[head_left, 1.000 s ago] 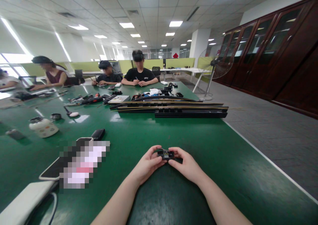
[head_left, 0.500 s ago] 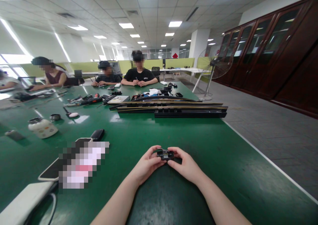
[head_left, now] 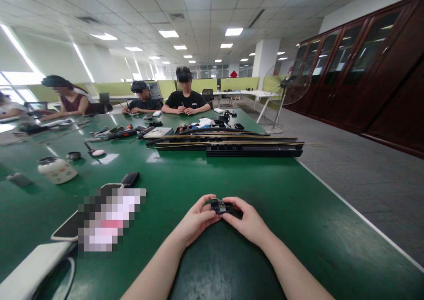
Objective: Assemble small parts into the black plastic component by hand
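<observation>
Between my two hands is a small black electronic device (head_left: 221, 207), with a bit of circuitry or metal showing on its upper side. My left hand (head_left: 198, 218) grips its left end, thumb in front and fingers behind. At the right end, my right hand (head_left: 247, 218) pinches it between thumb and forefinger. A thin pale strip sticks up near my left fingertips; I cannot tell what it is. The device is held just above the green table (head_left: 179, 176). My fingers hide both of its ends.
Long black rails (head_left: 255, 151) with thin brass-coloured rods lie across the table ahead. To the left are a phone-like slab (head_left: 69, 225), a white box with a cable (head_left: 33, 269) and a jar (head_left: 57, 171). Several people sit at the far side, one in a black shirt (head_left: 186, 100).
The device has tilted slightly and shifted a little to the right in my fingers. Both hands keep their hold on it.
</observation>
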Action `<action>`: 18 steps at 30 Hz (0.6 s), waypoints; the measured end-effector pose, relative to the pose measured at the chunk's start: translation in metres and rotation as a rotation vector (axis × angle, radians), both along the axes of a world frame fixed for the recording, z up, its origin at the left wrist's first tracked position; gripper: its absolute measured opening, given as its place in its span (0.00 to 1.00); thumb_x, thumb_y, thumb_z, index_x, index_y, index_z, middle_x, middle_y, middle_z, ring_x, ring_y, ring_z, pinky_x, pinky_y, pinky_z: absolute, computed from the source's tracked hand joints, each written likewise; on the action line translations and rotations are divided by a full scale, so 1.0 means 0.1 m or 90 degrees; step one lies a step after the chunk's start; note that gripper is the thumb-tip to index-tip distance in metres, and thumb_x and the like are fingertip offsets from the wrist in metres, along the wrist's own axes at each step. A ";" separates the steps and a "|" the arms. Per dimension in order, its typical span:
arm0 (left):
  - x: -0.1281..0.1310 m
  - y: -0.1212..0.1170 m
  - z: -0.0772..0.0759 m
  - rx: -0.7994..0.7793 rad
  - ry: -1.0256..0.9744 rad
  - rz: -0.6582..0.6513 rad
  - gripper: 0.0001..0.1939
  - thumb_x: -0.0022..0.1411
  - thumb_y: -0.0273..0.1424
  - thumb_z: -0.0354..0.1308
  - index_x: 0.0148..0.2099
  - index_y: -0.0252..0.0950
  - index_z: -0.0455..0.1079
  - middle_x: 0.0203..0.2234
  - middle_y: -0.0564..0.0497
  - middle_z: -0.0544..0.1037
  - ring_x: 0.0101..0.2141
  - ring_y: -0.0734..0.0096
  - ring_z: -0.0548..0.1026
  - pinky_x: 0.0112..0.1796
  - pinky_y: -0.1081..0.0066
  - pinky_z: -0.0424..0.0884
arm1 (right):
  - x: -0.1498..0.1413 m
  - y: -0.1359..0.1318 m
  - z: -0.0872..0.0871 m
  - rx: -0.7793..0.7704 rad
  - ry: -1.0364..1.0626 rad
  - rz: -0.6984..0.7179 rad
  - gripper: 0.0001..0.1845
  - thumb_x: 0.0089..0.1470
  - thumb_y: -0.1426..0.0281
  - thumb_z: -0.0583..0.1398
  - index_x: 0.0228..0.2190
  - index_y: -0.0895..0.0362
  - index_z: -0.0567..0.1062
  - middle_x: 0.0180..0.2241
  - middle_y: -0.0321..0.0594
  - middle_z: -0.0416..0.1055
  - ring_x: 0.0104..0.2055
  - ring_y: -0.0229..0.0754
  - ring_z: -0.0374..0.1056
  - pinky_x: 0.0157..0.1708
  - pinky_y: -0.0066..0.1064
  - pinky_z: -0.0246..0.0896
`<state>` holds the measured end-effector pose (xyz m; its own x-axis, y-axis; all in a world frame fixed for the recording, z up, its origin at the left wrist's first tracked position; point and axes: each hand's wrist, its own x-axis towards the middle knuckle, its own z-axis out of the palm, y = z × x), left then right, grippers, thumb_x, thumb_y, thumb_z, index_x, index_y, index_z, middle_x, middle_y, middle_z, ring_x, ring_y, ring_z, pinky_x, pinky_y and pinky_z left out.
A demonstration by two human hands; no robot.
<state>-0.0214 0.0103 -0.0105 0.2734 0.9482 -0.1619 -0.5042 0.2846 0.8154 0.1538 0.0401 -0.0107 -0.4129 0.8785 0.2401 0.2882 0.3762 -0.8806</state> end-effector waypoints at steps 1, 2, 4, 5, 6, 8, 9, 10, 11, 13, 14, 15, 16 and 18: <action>0.00 0.00 0.00 0.001 0.001 -0.002 0.23 0.48 0.22 0.60 0.46 0.38 0.59 0.40 0.47 0.73 0.39 0.69 0.73 0.47 0.65 0.62 | 0.00 0.00 0.00 0.007 0.004 0.003 0.16 0.45 0.71 0.60 0.40 0.52 0.70 0.40 0.38 0.71 0.42 0.42 0.67 0.45 0.36 0.61; 0.00 -0.01 0.01 0.003 0.002 -0.004 0.23 0.48 0.22 0.61 0.46 0.38 0.59 0.40 0.47 0.73 0.39 0.69 0.73 0.47 0.65 0.62 | 0.00 0.01 -0.01 0.016 0.008 0.007 0.15 0.45 0.71 0.60 0.39 0.52 0.71 0.40 0.38 0.71 0.42 0.41 0.67 0.45 0.36 0.61; 0.00 -0.01 0.01 0.008 0.005 -0.007 0.24 0.47 0.22 0.61 0.46 0.38 0.59 0.40 0.48 0.72 0.39 0.69 0.73 0.47 0.66 0.62 | 0.00 0.01 -0.02 0.032 0.019 0.014 0.14 0.45 0.72 0.60 0.38 0.52 0.71 0.39 0.38 0.71 0.42 0.41 0.67 0.44 0.35 0.61; 0.00 -0.02 0.01 0.009 0.005 -0.007 0.24 0.47 0.22 0.62 0.46 0.38 0.59 0.40 0.48 0.72 0.40 0.69 0.72 0.47 0.66 0.62 | -0.01 0.02 -0.02 0.038 0.024 0.017 0.13 0.45 0.72 0.60 0.37 0.52 0.72 0.39 0.38 0.71 0.43 0.41 0.66 0.45 0.35 0.61; 0.00 -0.02 0.01 0.011 0.005 -0.008 0.24 0.47 0.22 0.62 0.46 0.38 0.59 0.40 0.48 0.72 0.41 0.68 0.72 0.47 0.66 0.62 | -0.01 0.02 -0.02 0.041 0.027 0.019 0.12 0.45 0.72 0.60 0.36 0.52 0.72 0.40 0.38 0.71 0.43 0.41 0.66 0.45 0.35 0.60; 0.00 -0.02 0.00 0.017 0.002 -0.011 0.24 0.47 0.23 0.62 0.46 0.38 0.60 0.40 0.48 0.72 0.42 0.67 0.72 0.47 0.65 0.62 | 0.00 0.01 -0.01 0.038 0.026 0.020 0.10 0.45 0.72 0.61 0.34 0.53 0.73 0.40 0.39 0.70 0.45 0.41 0.66 0.47 0.36 0.59; 0.01 -0.02 0.00 0.020 0.000 -0.012 0.24 0.48 0.23 0.62 0.46 0.38 0.60 0.40 0.48 0.72 0.42 0.67 0.71 0.48 0.65 0.61 | 0.00 0.01 0.00 0.033 0.023 0.020 0.10 0.45 0.71 0.61 0.34 0.53 0.73 0.41 0.39 0.70 0.45 0.42 0.65 0.48 0.36 0.58; 0.01 -0.02 0.00 0.023 -0.001 -0.014 0.23 0.48 0.23 0.62 0.46 0.38 0.60 0.40 0.48 0.72 0.42 0.67 0.71 0.48 0.65 0.61 | 0.00 0.01 0.00 0.028 0.020 0.019 0.09 0.45 0.71 0.61 0.33 0.53 0.73 0.41 0.40 0.70 0.46 0.42 0.65 0.49 0.37 0.58; 0.01 -0.01 0.00 0.024 -0.001 -0.016 0.24 0.48 0.23 0.62 0.46 0.38 0.60 0.40 0.48 0.72 0.43 0.67 0.71 0.48 0.65 0.61 | 0.00 0.01 0.01 0.024 0.018 0.018 0.09 0.45 0.71 0.61 0.33 0.53 0.73 0.41 0.40 0.70 0.46 0.43 0.65 0.49 0.38 0.57; 0.01 -0.01 0.00 0.024 0.001 -0.017 0.24 0.48 0.23 0.62 0.46 0.39 0.60 0.40 0.48 0.72 0.43 0.67 0.71 0.48 0.65 0.61 | 0.00 0.01 0.02 0.018 0.013 0.016 0.09 0.45 0.70 0.61 0.33 0.52 0.74 0.41 0.40 0.70 0.46 0.43 0.65 0.49 0.38 0.57; 0.01 -0.01 0.01 0.022 0.002 -0.016 0.23 0.47 0.24 0.63 0.46 0.39 0.60 0.40 0.48 0.72 0.43 0.67 0.71 0.48 0.65 0.61 | 0.00 0.01 0.03 0.014 0.011 0.015 0.09 0.45 0.70 0.61 0.33 0.52 0.74 0.41 0.40 0.70 0.46 0.44 0.65 0.49 0.38 0.57; 0.01 -0.01 0.01 0.020 0.005 -0.015 0.23 0.47 0.24 0.63 0.46 0.38 0.60 0.39 0.48 0.72 0.42 0.67 0.71 0.48 0.65 0.61 | 0.00 0.01 0.03 0.011 0.010 0.015 0.09 0.45 0.70 0.61 0.33 0.52 0.74 0.41 0.40 0.70 0.46 0.44 0.65 0.49 0.39 0.57; 0.01 -0.02 0.01 0.018 0.008 -0.013 0.23 0.47 0.24 0.63 0.46 0.38 0.61 0.39 0.49 0.72 0.42 0.67 0.71 0.47 0.65 0.61 | 0.00 0.01 0.03 0.007 0.008 0.015 0.09 0.45 0.71 0.61 0.32 0.52 0.74 0.41 0.40 0.70 0.46 0.44 0.65 0.49 0.39 0.57; 0.01 -0.02 0.02 0.018 0.013 -0.013 0.23 0.47 0.25 0.63 0.45 0.38 0.61 0.38 0.49 0.72 0.42 0.67 0.72 0.47 0.65 0.62 | 0.00 0.01 0.03 0.002 0.004 0.018 0.08 0.45 0.71 0.61 0.32 0.52 0.74 0.41 0.40 0.70 0.46 0.44 0.65 0.49 0.39 0.57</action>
<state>-0.0206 0.0084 -0.0088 0.2895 0.9468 -0.1405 -0.4818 0.2710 0.8334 0.1543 0.0414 -0.0076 -0.4365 0.8655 0.2457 0.2717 0.3871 -0.8811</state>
